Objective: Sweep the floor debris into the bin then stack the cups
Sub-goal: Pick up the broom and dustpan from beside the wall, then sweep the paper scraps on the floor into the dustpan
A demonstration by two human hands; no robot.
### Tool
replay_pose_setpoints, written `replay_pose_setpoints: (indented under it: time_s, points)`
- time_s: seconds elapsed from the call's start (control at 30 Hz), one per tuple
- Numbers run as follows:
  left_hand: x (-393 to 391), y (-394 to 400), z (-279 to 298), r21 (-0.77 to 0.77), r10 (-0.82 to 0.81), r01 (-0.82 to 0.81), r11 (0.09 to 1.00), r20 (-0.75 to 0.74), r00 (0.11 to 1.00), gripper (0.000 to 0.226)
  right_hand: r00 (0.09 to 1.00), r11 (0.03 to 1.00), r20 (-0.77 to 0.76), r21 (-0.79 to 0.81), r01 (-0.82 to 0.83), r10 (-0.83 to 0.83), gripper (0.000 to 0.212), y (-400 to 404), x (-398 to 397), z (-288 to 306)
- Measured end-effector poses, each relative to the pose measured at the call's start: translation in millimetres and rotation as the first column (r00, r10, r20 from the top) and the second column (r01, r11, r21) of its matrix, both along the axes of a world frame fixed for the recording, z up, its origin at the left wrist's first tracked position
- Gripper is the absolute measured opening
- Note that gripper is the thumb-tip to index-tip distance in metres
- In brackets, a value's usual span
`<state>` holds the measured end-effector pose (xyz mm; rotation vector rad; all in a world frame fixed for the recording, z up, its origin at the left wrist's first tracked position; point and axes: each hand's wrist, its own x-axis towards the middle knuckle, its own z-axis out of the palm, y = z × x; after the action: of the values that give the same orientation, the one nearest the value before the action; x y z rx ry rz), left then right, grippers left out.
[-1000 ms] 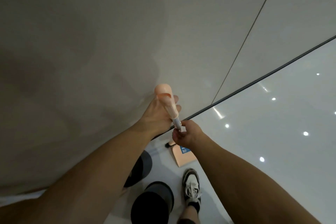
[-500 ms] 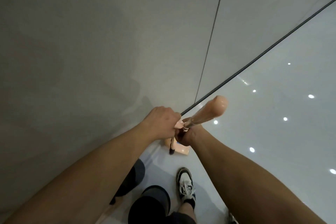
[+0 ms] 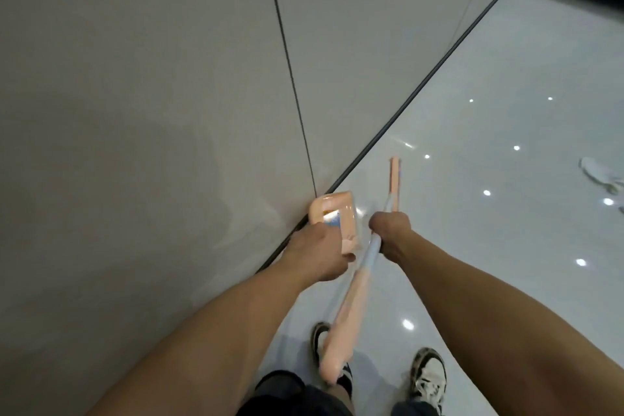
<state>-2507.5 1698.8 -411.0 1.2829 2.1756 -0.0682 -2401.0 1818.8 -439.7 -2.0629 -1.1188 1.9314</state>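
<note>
A glossy white tiled floor [image 3: 506, 105] is reflecting ceiling lights and meeting a grey panelled wall [image 3: 135, 78] along a dark baseboard. The left hand [image 3: 317, 255] is gripping a peach dustpan [image 3: 334, 218] beside the wall. The right hand [image 3: 391, 230] is clamping round the broom [image 3: 347, 307], its blurred handle slanting toward the shoes [image 3: 429, 375]. White debris [image 3: 597, 172] is lying well apart at right.
</note>
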Motion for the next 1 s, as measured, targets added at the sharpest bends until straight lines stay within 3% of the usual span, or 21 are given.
replay_pose_setpoints:
  time_s: [0.1,0.17,0.27,0.33,0.47,0.63,0.73,1.0]
  points:
    - [5,20,6,0.025,0.008,-0.007,1.000,-0.071,0.997,0.043,0.988,0.992,0.148,0.106,-0.068,0.052,0.014,40,52,-8]
    - [8,37,7,0.024,-0.018,0.020,1.000,-0.080,0.997,0.040,0.994,0.995,0.105,0.098,-0.006,-0.004,0.006,60,80,-10]
    - [35,62,8,0.012,-0.103,0.105,0.994,-0.110,0.989,0.044,0.994,0.994,-0.001,-0.035,0.108,-0.108,0.013,74,118,-7]
    - [57,77,6,0.008,-0.119,0.121,0.993,-0.116,0.986,0.048,0.995,0.990,0.023,-0.104,0.097,-0.095,0.011,75,145,-5]
    - [104,108,9,0.013,-0.179,0.182,0.983,-0.118,0.977,0.048,0.987,0.987,0.144,-0.131,0.089,-0.070,0.012,69,207,-8]
    - [176,153,19,0.010,-0.271,0.272,0.962,-0.078,0.959,0.044,0.964,0.952,0.047,-0.154,0.266,-0.261,0.006,67,290,-5]
    - [228,188,32,0.018,-0.331,0.333,0.943,-0.088,0.940,0.041,0.936,0.924,-0.035,-0.180,0.339,-0.350,0.015,82,347,10]
    - [340,284,67,0.123,-0.480,0.501,0.856,-0.165,0.861,0.039,0.879,0.863,-0.009,-0.196,0.465,-0.476,0.013,121,500,43]
